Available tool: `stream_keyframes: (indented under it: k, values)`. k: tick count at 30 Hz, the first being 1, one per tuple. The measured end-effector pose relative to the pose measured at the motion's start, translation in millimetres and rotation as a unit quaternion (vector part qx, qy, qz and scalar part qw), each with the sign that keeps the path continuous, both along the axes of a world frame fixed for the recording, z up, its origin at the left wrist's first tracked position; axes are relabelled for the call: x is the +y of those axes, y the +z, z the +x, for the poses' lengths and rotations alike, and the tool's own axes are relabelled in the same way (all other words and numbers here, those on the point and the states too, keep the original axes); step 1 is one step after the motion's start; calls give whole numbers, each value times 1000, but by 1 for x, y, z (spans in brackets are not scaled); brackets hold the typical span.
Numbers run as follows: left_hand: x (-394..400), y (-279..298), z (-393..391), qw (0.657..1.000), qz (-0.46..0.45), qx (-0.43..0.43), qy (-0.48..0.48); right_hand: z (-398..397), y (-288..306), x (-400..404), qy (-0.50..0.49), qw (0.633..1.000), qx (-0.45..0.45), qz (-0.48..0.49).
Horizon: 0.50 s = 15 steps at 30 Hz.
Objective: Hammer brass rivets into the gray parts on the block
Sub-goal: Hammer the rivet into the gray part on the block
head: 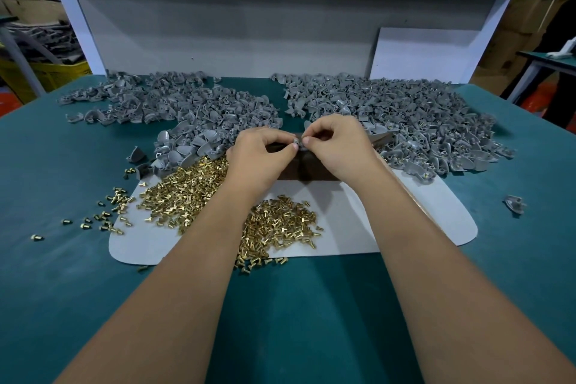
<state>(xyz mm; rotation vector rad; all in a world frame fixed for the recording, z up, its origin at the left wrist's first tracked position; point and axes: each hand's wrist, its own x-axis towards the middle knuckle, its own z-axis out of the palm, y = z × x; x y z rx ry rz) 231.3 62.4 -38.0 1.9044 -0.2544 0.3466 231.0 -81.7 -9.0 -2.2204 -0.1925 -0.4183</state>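
Where the two hands met over the dark block (307, 170), the left hand (261, 150) and the right hand (338, 146) both had their fingers curled in, pinching one small gray part (296, 144) between thumb and fingertips just above the block's top edge. Whether a rivet was already in that part could not be told — the fingers hid most of it. The block stood on a pale mat (358, 221) laid on the green tabletop (311, 321). Loose brass rivets (274, 224) lay heaped on the mat under and beside the left forearm, with strays scattered off its left edge onto the tabletop. Beyond the hands were two wide heaps of gray parts — one behind the left hand (187, 109), one behind the right (405, 115), several of the latter showing brass. A single gray part (515, 203) lay apart at the far right.
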Motion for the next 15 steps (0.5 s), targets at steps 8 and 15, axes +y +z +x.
stream_keyframes:
  k: [8,15]
  values:
    - [0,1,-1,1000,0,9,3,2,-3,8,-26,993,-50,-99]
    - [-2,3,-4,999,11,9,32,1,-11,2,3,993,-81,-80]
